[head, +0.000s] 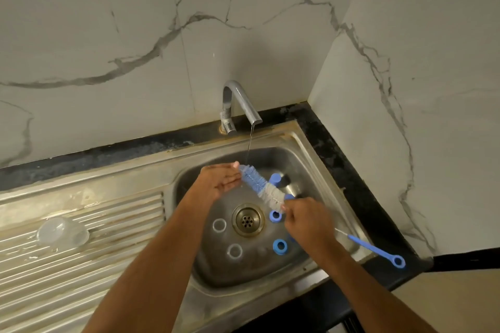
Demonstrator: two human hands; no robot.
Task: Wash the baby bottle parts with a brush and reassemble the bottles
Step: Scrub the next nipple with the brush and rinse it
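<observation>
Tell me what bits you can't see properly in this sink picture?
Head view only:
- Bottle brush handle: covered by the right hand.
- Blue part behind the bristles: mostly blocked, so what it is stays unclear.
- Left hand palm: turned away; whether it touches the bristles is unclear.
- Small brush tip: behind the right wrist.
- Clear cap on the drainboard: see-through and blurry.
- Both arms: cut off at the bottom edge.

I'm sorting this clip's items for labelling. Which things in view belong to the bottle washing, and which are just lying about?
Part of the job:
- blue and white bristled bottle brush, gripped by right hand, left hand at its tip
- blue screw rings in the steel sink
- clear rings
- running chrome tap
- clear dome cap on the drainboard

Lying about:
- thin blue nipple brush on the sink's edge
</observation>
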